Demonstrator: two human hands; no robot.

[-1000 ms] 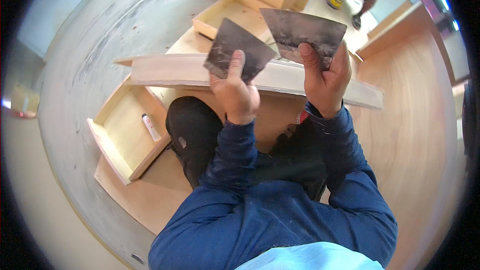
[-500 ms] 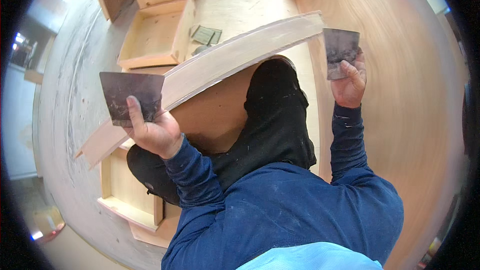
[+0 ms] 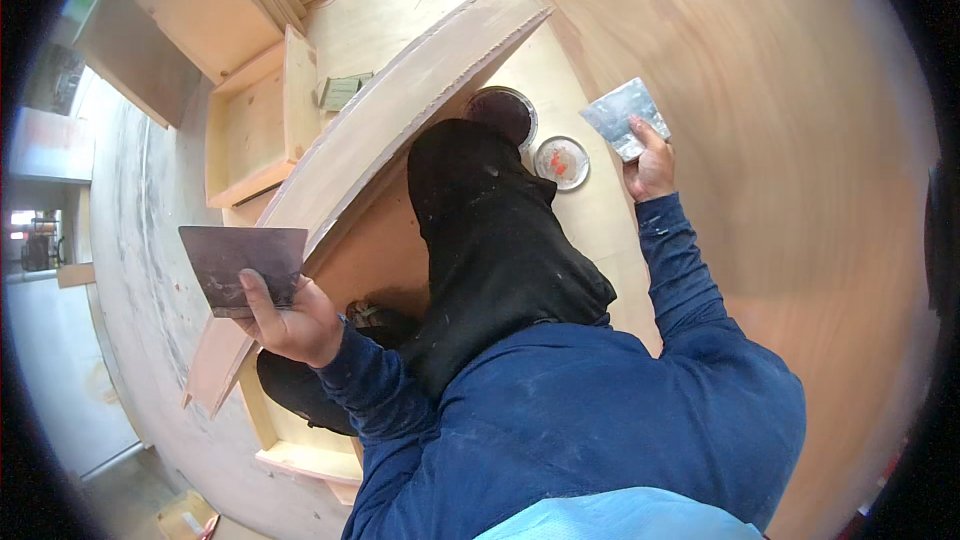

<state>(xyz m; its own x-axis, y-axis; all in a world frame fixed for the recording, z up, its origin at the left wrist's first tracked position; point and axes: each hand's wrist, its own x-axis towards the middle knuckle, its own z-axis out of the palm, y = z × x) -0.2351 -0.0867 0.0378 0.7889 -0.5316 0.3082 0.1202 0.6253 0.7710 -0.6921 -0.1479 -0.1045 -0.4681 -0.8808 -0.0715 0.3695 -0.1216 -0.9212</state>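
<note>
My left hand (image 3: pixel 297 322) grips a dark, flat putty spreader (image 3: pixel 240 262), thumb laid across its face. Out to the right, my right hand (image 3: pixel 654 168) holds a second putty spreader (image 3: pixel 622 118), its grey metal face catching the light. A long pale board (image 3: pixel 400 120), slightly curved in this view, slants across my legs from lower left to upper right. Beyond my knee stands a round tub (image 3: pixel 503 118) with dark contents, partly hidden by the board and knee. Beside it lies a round lid (image 3: pixel 562 163) with an orange-red smear.
Open wooden drawer boxes (image 3: pixel 258 120) stand at the upper left, with another wooden frame (image 3: pixel 310 458) at lower left. A small greenish pad (image 3: pixel 345 92) lies behind the board. A large plywood sheet (image 3: pixel 780 190) fills the right side.
The view has turned, bringing the tub and lid into sight. The right spreader has tilted and now looks bright instead of dark. Both hands still hold their spreaders.
</note>
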